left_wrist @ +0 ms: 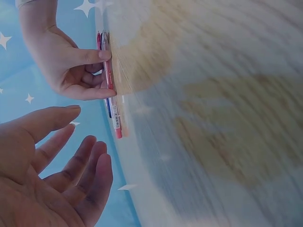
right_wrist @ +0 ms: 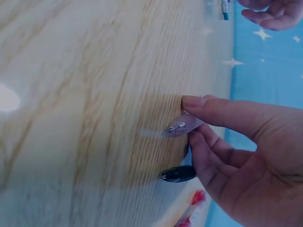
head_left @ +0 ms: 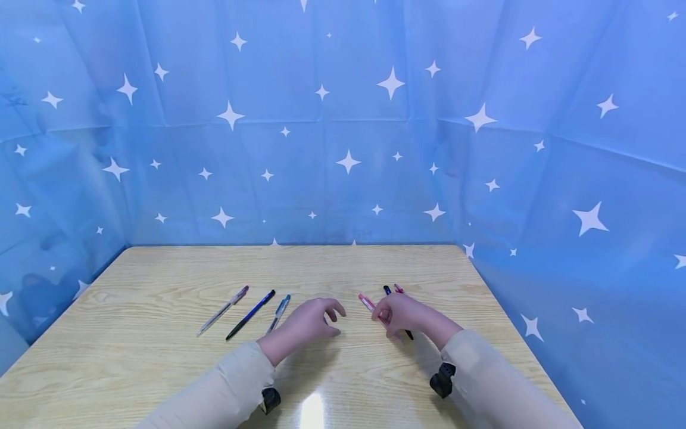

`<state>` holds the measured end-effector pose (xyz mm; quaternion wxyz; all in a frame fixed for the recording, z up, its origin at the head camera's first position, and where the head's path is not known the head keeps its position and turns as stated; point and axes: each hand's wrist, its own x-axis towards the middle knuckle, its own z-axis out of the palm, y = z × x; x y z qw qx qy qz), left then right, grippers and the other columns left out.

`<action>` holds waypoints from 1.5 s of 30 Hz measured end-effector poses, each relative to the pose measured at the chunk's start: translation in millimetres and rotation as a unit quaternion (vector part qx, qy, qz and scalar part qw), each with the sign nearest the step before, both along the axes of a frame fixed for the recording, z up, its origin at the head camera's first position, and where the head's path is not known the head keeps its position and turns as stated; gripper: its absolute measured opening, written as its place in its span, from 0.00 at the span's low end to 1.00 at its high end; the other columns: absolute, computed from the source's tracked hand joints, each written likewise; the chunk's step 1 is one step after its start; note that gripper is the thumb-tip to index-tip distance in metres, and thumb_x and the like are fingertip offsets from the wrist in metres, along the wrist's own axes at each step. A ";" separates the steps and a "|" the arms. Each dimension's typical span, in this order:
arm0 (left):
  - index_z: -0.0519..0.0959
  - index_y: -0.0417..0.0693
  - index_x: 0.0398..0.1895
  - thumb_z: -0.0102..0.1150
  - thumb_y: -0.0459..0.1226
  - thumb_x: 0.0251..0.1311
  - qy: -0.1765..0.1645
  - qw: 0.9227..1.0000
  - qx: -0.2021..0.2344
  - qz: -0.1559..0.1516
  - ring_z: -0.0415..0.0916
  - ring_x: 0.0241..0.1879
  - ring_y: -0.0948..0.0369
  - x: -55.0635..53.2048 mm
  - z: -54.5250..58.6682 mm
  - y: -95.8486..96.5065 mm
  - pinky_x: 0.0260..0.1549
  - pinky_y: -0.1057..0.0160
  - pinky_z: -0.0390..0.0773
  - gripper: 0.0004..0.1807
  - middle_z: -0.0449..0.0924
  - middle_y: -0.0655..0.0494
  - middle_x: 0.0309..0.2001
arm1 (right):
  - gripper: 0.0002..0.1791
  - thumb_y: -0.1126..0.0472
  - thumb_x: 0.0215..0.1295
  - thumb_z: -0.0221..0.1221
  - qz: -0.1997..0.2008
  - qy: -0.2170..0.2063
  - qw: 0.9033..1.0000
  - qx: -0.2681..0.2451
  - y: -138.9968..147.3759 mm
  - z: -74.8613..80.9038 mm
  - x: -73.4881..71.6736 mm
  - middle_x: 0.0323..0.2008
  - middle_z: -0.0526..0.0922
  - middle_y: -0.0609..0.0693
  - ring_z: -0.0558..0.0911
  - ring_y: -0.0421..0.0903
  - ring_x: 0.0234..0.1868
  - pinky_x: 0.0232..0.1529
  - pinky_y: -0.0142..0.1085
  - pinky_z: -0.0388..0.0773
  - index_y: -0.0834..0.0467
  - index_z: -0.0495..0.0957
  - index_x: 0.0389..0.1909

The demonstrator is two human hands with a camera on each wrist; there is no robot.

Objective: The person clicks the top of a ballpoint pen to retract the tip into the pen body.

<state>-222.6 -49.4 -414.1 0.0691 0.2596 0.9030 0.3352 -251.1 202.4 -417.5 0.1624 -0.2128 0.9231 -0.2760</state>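
Observation:
My right hand (head_left: 409,316) pinches a pink pen (head_left: 366,301) between thumb and fingers, low over the table. Its clear tip cone (right_wrist: 182,125) pokes out toward the right wrist camera. Beside it lies a dark blue pen (head_left: 387,290), partly hidden by the hand. Just beyond is a red pen (head_left: 399,288), mostly covered in the head view. My left hand (head_left: 308,322) hovers above the table, fingers loosely bent and holding nothing. Close by on its left is a clear pen with a teal end (head_left: 279,311), its lower part behind the wrist.
Farther left lie a blue pen with a black grip (head_left: 250,314) and a clear pen with a purple end (head_left: 224,310), both slanted. The wooden table (head_left: 161,369) meets a blue star-patterned curtain (head_left: 289,179) at the back and sides.

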 end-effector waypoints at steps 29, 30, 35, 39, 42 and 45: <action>0.77 0.50 0.58 0.69 0.33 0.56 0.011 0.996 0.078 0.039 0.77 0.33 0.63 -10.2 15.5 -16.8 0.30 0.61 0.79 0.25 0.80 0.51 0.42 | 0.22 0.78 0.55 0.64 -0.039 -0.084 0.983 -0.158 -25.6 34.9 16.9 0.41 0.77 0.54 0.84 0.52 0.33 0.30 0.42 0.83 0.61 0.81 0.51; 0.77 0.50 0.58 0.69 0.33 0.56 0.016 0.996 0.082 0.043 0.77 0.33 0.63 -10.2 18.6 -17.6 0.29 0.62 0.79 0.25 0.80 0.52 0.42 | 0.21 0.78 0.56 0.64 -0.038 -0.084 0.981 -0.170 -27.0 37.8 18.9 0.41 0.77 0.55 0.84 0.52 0.35 0.31 0.42 0.83 0.62 0.80 0.51; 0.74 0.56 0.62 0.70 0.33 0.55 0.041 0.990 0.117 0.070 0.78 0.34 0.63 -10.1 33.0 -20.1 0.30 0.62 0.79 0.30 0.79 0.58 0.40 | 0.18 0.78 0.59 0.61 -0.034 -0.090 0.971 -0.217 -32.6 48.7 26.6 0.44 0.75 0.59 0.85 0.58 0.38 0.33 0.43 0.83 0.62 0.79 0.50; 0.68 0.58 0.67 0.71 0.34 0.55 0.050 0.982 0.155 0.091 0.79 0.36 0.62 -10.1 43.0 -19.8 0.32 0.61 0.80 0.37 0.80 0.59 0.41 | 0.18 0.77 0.59 0.62 -0.033 -0.089 0.965 -0.243 -38.3 53.5 31.9 0.46 0.75 0.61 0.85 0.57 0.41 0.35 0.44 0.83 0.62 0.79 0.49; 0.65 0.57 0.70 0.71 0.34 0.55 0.043 0.976 0.192 0.092 0.80 0.38 0.60 -9.5 49.8 -19.5 0.34 0.60 0.81 0.39 0.80 0.57 0.43 | 0.17 0.76 0.59 0.62 -0.039 -0.084 0.961 -0.259 -43.1 55.9 36.1 0.44 0.79 0.59 0.85 0.53 0.41 0.37 0.45 0.82 0.60 0.79 0.47; 0.64 0.55 0.70 0.70 0.33 0.56 0.026 0.969 0.230 0.090 0.81 0.39 0.59 -6.9 55.8 -19.8 0.35 0.59 0.82 0.39 0.81 0.55 0.44 | 0.15 0.75 0.59 0.62 -0.040 -0.071 0.957 -0.277 -49.1 57.2 40.4 0.41 0.83 0.56 0.86 0.51 0.40 0.39 0.46 0.82 0.60 0.78 0.46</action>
